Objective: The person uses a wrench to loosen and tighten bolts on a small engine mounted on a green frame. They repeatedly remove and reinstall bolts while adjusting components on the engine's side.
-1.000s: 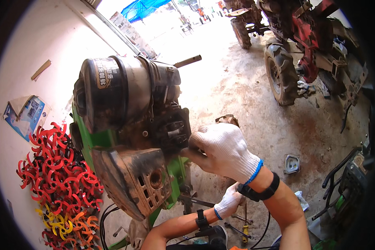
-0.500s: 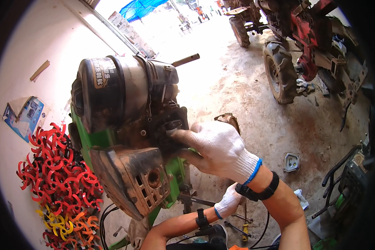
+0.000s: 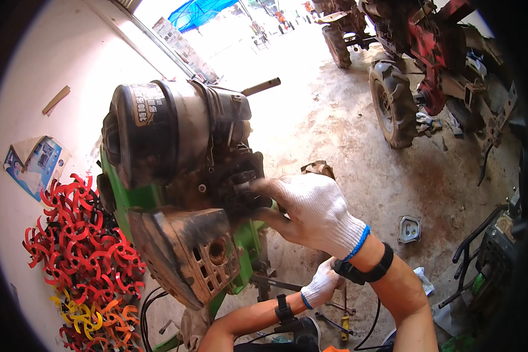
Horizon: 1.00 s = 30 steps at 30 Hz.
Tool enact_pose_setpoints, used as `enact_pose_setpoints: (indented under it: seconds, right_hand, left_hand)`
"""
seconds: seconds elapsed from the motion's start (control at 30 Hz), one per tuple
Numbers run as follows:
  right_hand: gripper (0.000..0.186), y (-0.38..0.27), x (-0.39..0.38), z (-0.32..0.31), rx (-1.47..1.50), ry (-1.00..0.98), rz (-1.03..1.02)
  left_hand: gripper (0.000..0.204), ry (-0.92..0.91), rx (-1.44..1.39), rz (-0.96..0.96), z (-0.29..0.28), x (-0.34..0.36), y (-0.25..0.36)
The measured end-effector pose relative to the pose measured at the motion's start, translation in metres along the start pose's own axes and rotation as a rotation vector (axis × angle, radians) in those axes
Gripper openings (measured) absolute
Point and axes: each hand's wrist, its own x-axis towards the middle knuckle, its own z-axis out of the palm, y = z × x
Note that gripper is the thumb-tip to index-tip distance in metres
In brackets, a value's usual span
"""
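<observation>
A dusty engine with a black cylindrical housing (image 3: 144, 132) stands on a green frame (image 3: 246, 249). My right hand (image 3: 320, 208), in a white knitted glove with a blue cuff edge, reaches in at its right side. The thumb and fingers are at a dark fitting (image 3: 243, 179); the fingertips are blurred and partly hidden, so their hold is unclear. Below, my left hand (image 3: 321, 286), also gloved, is closed, its fingers curled and partly covered by my right wrist. What it grips is hidden. A slotted, dirt-brown metal cover (image 3: 208, 252) sits at the engine's near side.
Red, yellow and orange curved blades (image 3: 85, 234) are piled against the left wall. On the floor lie a metal dish-like part (image 3: 409, 229), a yellow-handled tool (image 3: 345, 327) and wrenches (image 3: 328, 320). A red machine with a treaded wheel (image 3: 391, 105) stands at the upper right.
My right hand's fingertips have drawn back slightly to the right, showing more of the dark fitting. My left hand stays in nearly the same place.
</observation>
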Motion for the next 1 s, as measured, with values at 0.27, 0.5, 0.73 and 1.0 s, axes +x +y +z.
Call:
enact_pose_setpoints:
  seconds: [0.27,0.5,0.73,1.0]
  right_hand:
    - [0.027,-0.003,-0.001,-0.002,-0.041,-0.078,0.045]
    - [0.025,-0.004,0.001,0.0,-0.042,-0.059,0.03]
    - [0.03,-0.003,-0.001,-0.004,-0.131,-0.226,0.078]
    - [0.03,-0.002,-0.002,-0.001,-0.102,-0.168,-0.001]
  left_hand:
    - [0.016,-0.017,0.079,0.062,-0.002,0.001,-0.006]
    - [0.012,0.006,0.0,0.029,-0.002,0.002,-0.006]
    - [0.009,-0.018,-0.073,0.01,-0.001,0.004,-0.012]
    - [0.011,-0.02,-0.02,0.037,0.004,0.0,-0.01]
